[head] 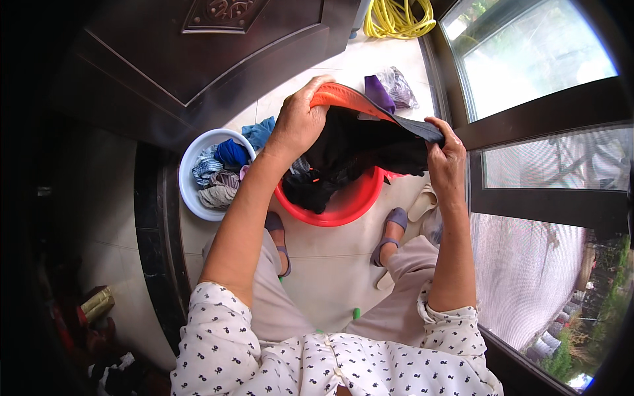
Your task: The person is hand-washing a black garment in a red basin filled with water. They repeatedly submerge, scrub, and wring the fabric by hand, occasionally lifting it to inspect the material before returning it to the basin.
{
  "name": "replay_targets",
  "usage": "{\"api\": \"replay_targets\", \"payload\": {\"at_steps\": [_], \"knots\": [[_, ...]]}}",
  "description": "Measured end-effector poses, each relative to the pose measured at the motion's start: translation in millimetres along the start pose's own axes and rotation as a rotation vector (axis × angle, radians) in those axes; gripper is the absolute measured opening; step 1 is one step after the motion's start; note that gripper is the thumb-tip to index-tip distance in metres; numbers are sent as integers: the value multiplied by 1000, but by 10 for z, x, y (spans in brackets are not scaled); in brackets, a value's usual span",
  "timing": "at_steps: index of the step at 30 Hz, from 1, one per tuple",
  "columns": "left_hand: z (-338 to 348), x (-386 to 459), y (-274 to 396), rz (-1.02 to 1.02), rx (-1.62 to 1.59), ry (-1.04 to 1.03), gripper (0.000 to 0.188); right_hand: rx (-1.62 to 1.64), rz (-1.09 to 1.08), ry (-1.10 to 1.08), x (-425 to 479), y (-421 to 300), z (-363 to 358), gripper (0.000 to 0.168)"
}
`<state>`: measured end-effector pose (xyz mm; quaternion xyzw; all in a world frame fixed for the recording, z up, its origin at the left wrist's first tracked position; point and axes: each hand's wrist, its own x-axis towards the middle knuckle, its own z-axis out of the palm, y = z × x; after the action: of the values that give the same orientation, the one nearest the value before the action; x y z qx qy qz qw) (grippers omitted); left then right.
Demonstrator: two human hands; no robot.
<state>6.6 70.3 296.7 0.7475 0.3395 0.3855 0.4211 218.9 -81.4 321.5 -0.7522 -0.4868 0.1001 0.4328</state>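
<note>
A black garment [366, 143] with an orange and grey band is stretched between my two hands. My left hand [303, 116] grips the orange end of the band. At the grey end, my right hand [447, 151] pinches the edge between thumb and fingers. The dark cloth hangs down into a red plastic basin [342, 218] on the floor, and more black fabric lies inside it. Left of it, partly behind my left forearm, a pale blue basin [187, 183] holds several crumpled clothes, among them a bright blue piece [232, 152].
A teal cloth [258, 132] lies behind the pale basin. Farther off are a purple cloth [379, 94], a clear plastic bag [397, 89] and a coiled yellow hose [398, 20]. A dark door [257, 64] stands left, framed windows [550, 153] right. A cream slipper [422, 203] lies by my foot.
</note>
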Motion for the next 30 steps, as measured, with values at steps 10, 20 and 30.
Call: {"api": "replay_targets", "payload": {"at_steps": [10, 20, 30], "knots": [[110, -29, 339, -312, -748, -282, 35, 814, 458, -150, -79, -274, 107, 21], [280, -100, 466, -8, -642, -549, 34, 405, 340, -271, -176, -420, 240, 36], [-182, -109, 287, -26, -586, -316, 79, 806, 142, 97, 29, -762, -50, 34]]}}
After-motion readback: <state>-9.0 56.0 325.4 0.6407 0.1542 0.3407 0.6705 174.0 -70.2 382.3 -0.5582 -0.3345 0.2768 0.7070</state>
